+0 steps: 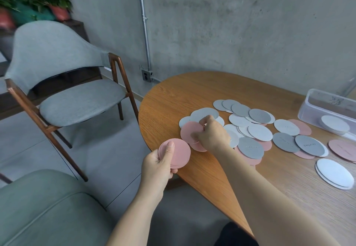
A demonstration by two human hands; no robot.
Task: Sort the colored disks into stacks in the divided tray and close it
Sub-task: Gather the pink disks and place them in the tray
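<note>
Closest to me, the person's left hand point(157, 165) hangs just off the edge of the worktop point(173, 95). Its grip is closed round a small stack of pink disks point(179, 154), thumb pressed flat on the top one and fingers curled beneath. Just beyond, the right hand point(212, 137) is down among the loose disks. Its grip is a pinch of thumb and fingertips on the rim of a pink disk point(189, 132) that lies over another pink one and the edge of a grey one.

I'd judge this to be the gathering of the pinks, one colour collected in hand before it goes to the tray. The next move, I'd say, calls for lifting that disk clean without dragging its neighbours. It then needs sliding under the left thumb so the edges line up.

Farther along, grey, white and pink disks point(250, 147) lie overlapping across the worktop. Several pinks are half buried under greys, so those will need uncovering. To the right, a short pile of white disks point(335, 174) sits on its own. At the far right stands the clear tray point(316, 99), open, with a stack of white disks point(335, 124) in it. I can't make out its dividers or a lid from here.
</note>
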